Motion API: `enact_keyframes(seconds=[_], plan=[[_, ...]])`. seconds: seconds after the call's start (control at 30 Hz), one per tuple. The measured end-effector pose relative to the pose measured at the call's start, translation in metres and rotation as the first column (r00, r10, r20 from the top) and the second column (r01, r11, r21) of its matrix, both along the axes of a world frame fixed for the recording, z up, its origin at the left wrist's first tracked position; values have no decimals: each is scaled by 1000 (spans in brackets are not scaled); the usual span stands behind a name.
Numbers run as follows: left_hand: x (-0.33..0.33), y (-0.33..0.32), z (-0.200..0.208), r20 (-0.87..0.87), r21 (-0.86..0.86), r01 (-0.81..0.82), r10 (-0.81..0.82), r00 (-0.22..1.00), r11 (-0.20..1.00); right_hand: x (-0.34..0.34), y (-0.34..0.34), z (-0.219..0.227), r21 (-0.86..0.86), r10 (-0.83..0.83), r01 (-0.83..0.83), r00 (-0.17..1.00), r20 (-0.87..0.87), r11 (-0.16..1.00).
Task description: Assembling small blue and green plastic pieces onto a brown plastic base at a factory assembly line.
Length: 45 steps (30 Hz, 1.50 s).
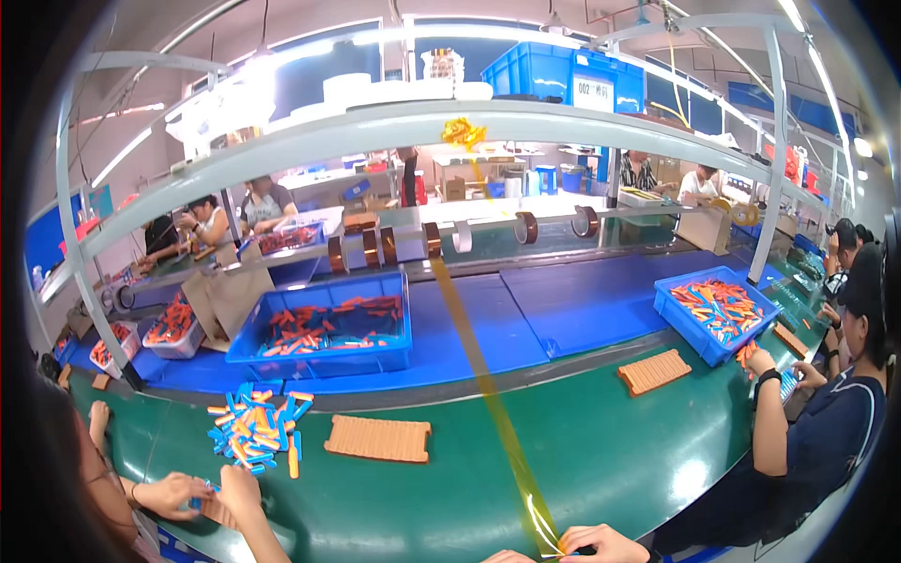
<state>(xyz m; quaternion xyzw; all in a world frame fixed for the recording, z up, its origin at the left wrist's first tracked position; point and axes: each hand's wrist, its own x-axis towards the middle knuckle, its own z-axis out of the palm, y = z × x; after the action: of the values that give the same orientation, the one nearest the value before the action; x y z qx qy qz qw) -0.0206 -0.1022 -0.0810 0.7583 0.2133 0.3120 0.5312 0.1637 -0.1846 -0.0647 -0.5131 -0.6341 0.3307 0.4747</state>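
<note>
Amber strip [469, 342]: slants from beside a brown roll [433, 240] down to the person's hands, apparently so it comes within reach.
Right hand [605, 544]: fingers pinched at the strip's lower end, by a small orange piece [563, 544], probably for control.
Left hand [507, 557]: mostly cropped; its grip cannot be told.
Ribbed tray [378, 439]: lies on the green tabletop [375, 507], likely handy.

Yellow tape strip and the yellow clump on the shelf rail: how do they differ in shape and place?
Shape: the yellow tape strip is long and drawn out nearly straight; the yellow clump is compact and crumpled.
Place: the strip crosses the green work surface, its lower end by the person's right hand; the clump is up at the pale shelf rail.
Both are yellow.
</note>
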Motion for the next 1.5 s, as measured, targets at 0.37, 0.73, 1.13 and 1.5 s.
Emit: enact_keyframes(seconds=[0.37,0.73,1.13,1.5], plan=[[2,6,2,-3,45,-3,3,1000,999,10,4,-2,-18,10,-10,1000,-9,1000],[5,-2,9,-15,41,-34,34,999,999,9,5,-2,-36,75,-74,997,17,997],[9,-7,4,-159,122,-135,154,975,983,6,7,-4,70,98,-103,993,69,992],[21,1,0,-176,120,-41,62,982,992,18,2,-20,-16,77,-76,997,23,997]])
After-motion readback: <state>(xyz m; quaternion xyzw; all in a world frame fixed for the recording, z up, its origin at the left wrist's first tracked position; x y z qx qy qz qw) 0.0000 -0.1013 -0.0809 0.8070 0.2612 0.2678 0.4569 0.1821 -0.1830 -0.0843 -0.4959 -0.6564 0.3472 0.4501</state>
